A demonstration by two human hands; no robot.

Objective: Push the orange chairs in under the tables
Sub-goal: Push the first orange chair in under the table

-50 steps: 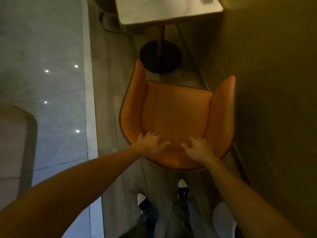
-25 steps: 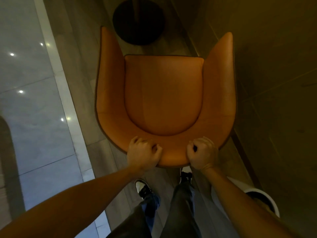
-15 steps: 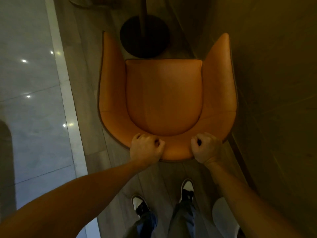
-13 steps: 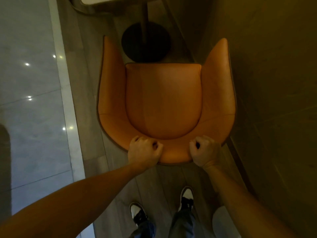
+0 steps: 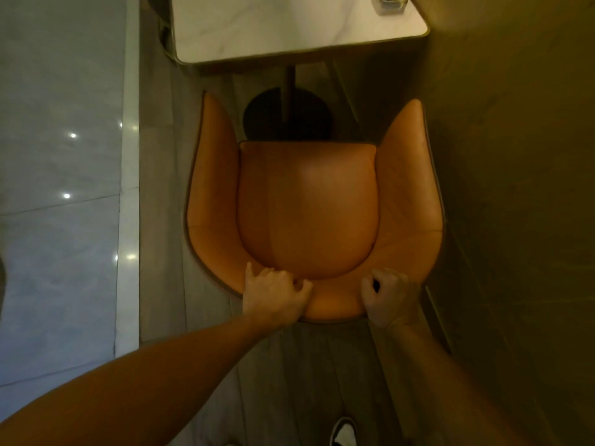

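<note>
Left hand (image 5: pixel 273 296) and right hand (image 5: pixel 388 296), fingers curled, both gripping top edge of backrest of orange chair (image 5: pixel 307 207). Chair facing marble-top table (image 5: pixel 289 25), seat front just over dark round base (image 5: pixel 286 115), close beside wall (image 5: pixel 515 188).

chair (image 5: pixel 307 207) facing the table (image 5: pixel 289 24), table base (image 5: pixel 286 114) between its arms, wall (image 5: pixel 515 188) at right
</note>
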